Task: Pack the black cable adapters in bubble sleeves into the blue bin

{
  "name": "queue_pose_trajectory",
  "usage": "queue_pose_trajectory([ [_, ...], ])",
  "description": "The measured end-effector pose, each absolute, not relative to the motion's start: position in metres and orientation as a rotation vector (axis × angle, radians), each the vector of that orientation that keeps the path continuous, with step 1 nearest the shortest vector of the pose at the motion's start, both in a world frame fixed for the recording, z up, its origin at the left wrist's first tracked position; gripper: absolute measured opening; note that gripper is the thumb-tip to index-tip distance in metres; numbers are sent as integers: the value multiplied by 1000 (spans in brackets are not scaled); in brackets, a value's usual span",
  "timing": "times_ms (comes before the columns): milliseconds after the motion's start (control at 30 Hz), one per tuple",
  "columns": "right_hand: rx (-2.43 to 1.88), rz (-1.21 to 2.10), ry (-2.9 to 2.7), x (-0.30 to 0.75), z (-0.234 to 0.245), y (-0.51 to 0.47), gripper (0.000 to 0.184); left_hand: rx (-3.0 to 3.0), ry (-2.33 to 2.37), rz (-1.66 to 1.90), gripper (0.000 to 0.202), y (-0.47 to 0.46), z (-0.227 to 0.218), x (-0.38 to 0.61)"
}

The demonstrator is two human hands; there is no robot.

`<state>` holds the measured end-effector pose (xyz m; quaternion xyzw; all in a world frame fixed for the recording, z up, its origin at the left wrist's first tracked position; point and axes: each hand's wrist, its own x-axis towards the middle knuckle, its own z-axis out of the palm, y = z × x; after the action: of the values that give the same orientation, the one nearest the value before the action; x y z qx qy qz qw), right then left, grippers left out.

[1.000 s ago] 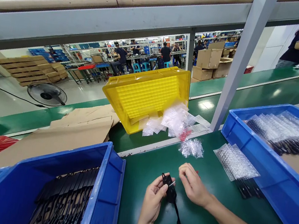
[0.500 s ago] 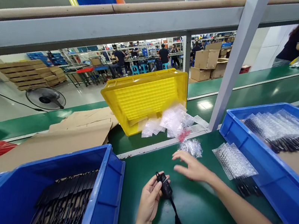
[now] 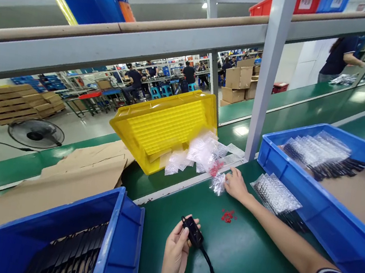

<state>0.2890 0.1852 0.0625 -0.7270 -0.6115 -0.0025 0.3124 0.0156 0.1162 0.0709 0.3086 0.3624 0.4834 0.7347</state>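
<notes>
My left hand is closed around a small black power adapter, whose short cable hangs down to the right with a plug at its end. At the far side of the green work surface, my right hand touches a pile of small clear plastic pieces. Its fingers are curled there, and what they pinch is hidden. Small red pieces lie loose between my hands. Bubble-wrap bags with black cords rest to the right of my right hand.
A blue bin at left holds rows of black corded items. Another blue bin at right contains bubble-wrapped ones. Behind stands a tilted yellow tray with bubble-wrap bags. A grey post rises beyond. Other people work farther off.
My right hand has reached forward to the clear plastic pile, its fingers now curled. The loose red pieces have come into view. My left hand still holds the adapter. The camera view has shifted.
</notes>
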Motion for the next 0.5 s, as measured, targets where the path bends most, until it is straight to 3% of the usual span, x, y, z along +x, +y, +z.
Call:
queue_pose_trajectory([
  [167, -1966, -101, -1491, 285, 65, 172, 42, 610, 836, 1098, 50, 120, 70, 12],
  [267, -1695, 16, -1462, 261, 81, 139, 37, 555, 851, 1116, 49, 122, 67, 11],
  [333, -1453, 387, -1525, 237, 84, 112, 30, 521, 857, 1120, 49, 122, 65, 14],
  [400, -1201, 1008, -1573, 212, 79, 88, 26, 514, 852, 1129, 51, 120, 62, 18],
  [500, -864, 1725, -1302, 183, 64, 66, 30, 601, 862, 1133, 52, 120, 62, 23],
])
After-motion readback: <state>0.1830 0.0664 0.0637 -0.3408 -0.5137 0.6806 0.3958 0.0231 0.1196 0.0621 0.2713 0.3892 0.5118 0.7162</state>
